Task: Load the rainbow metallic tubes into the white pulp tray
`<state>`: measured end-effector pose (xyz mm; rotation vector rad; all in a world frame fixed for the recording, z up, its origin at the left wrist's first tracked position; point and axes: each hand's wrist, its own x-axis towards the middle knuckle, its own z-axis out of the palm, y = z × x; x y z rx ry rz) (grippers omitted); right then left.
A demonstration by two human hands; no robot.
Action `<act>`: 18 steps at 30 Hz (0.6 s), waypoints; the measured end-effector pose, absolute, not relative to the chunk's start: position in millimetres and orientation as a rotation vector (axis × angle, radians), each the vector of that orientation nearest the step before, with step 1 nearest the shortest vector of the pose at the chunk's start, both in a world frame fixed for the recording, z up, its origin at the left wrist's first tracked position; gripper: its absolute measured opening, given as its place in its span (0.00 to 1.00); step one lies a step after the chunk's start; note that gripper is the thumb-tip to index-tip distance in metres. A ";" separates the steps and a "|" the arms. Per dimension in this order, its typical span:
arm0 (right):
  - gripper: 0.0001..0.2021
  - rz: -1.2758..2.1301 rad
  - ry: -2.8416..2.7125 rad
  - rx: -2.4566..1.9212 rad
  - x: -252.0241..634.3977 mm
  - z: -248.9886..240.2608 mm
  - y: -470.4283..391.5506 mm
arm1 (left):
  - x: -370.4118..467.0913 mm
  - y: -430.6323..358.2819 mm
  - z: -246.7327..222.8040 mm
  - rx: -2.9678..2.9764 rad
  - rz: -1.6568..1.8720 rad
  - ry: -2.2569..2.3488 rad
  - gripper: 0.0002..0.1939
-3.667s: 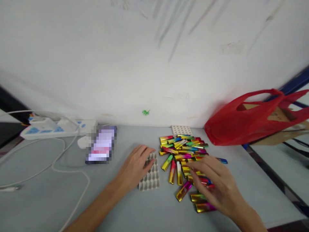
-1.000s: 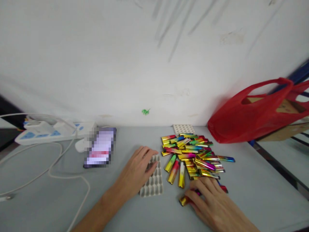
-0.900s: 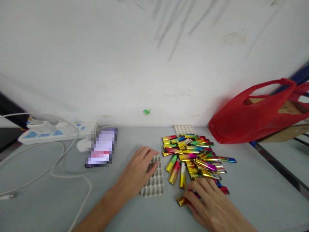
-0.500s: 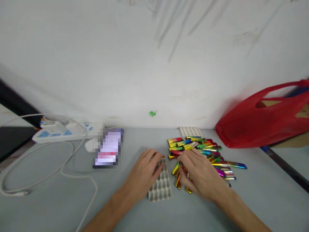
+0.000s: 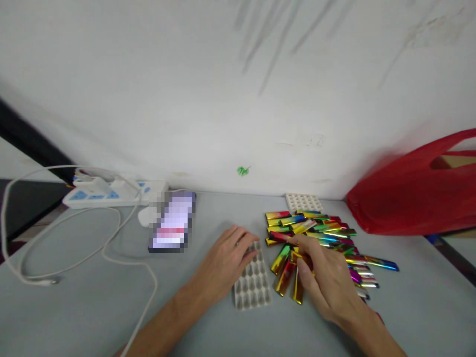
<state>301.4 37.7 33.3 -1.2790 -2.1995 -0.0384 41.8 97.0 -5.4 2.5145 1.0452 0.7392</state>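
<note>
My left hand (image 5: 231, 259) rests over the far left part of a grey tray (image 5: 253, 283) with rows of small pockets, its fingers curled at the tray's edge and its thumb on top. To the right lies a pile of shiny flat metallic pieces (image 5: 327, 240) in many colours, shaped like slim lighters. My right hand (image 5: 327, 277) is over the near left side of this pile, thumb and forefinger apart about some golden pieces (image 5: 284, 278). Its other fingers are partly hidden, and I see nothing lifted in it.
Against the wall at the back lies a second pale tray (image 5: 304, 202). A phone (image 5: 173, 220) lies left of my hands, beside a power strip (image 5: 111, 194) with a loose white cable (image 5: 128, 264). On the right stands a red bag (image 5: 412, 198).
My right hand has parted its fingers from a pinch on a small dark thing. More golden pieces show beneath it. My left hand keeps its place on the tray. The view has shifted slightly.
</note>
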 end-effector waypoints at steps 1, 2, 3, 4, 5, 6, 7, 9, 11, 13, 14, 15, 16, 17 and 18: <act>0.16 -0.023 -2.166 -1.288 300.9 32.0 37.6 | 41.9 97.2 -5.9 2.524 0.745 1.040 0.14; 0.16 -0.012 -2.131 -1.302 300.2 29.9 37.8 | 42.0 97.4 -6.4 2.534 0.750 1.035 0.14; 0.16 -0.009 -2.095 -1.316 299.4 27.3 38.4 | 42.1 97.6 -6.7 2.543 0.757 1.031 0.15; 0.16 -0.015 -2.069 -1.330 298.9 24.3 39.2 | 42.3 97.7 -6.9 2.551 0.763 1.028 0.15; 0.15 -0.023 -2.052 -1.334 298.5 21.2 40.1 | 42.4 97.7 -7.0 2.557 0.769 1.027 0.15; 0.13 -0.030 -2.037 -1.331 298.5 18.2 41.1 | 42.5 97.7 -7.2 2.562 0.774 1.026 0.15; 0.13 -0.032 -2.024 -1.323 298.9 15.4 42.2 | 42.6 97.6 -7.3 2.564 0.778 1.027 0.15; 0.11 -0.027 -1.994 -1.300 301.1 10.9 43.9 | 42.4 97.2 -7.5 2.566 0.781 1.028 0.15; 0.10 -0.021 -1.977 -1.296 304.5 8.3 45.4 | 41.8 96.6 -7.4 2.566 0.776 1.026 0.15; 0.08 -0.029 -1.987 -1.310 307.8 7.9 46.9 | 40.9 96.0 -6.9 2.565 0.768 1.021 0.14; 0.07 -0.041 -1.996 -1.319 309.0 8.5 47.9 | 40.4 95.9 -6.4 2.564 0.763 1.018 0.14; 0.07 -0.059 -2.004 -1.329 309.8 9.4 49.0 | 40.0 95.8 -6.0 2.562 0.759 1.015 0.13; 0.07 -0.084 -2.011 -1.338 310.1 10.6 50.4 | 39.6 95.8 -5.6 2.559 0.757 1.012 0.12; 0.08 -0.114 -2.019 -1.350 310.0 11.8 51.8 | 39.5 95.9 -5.4 2.556 0.755 1.009 0.11; 0.09 -0.146 -2.027 -1.359 309.7 12.9 53.3 | 39.4 95.9 -5.3 2.551 0.755 1.005 0.11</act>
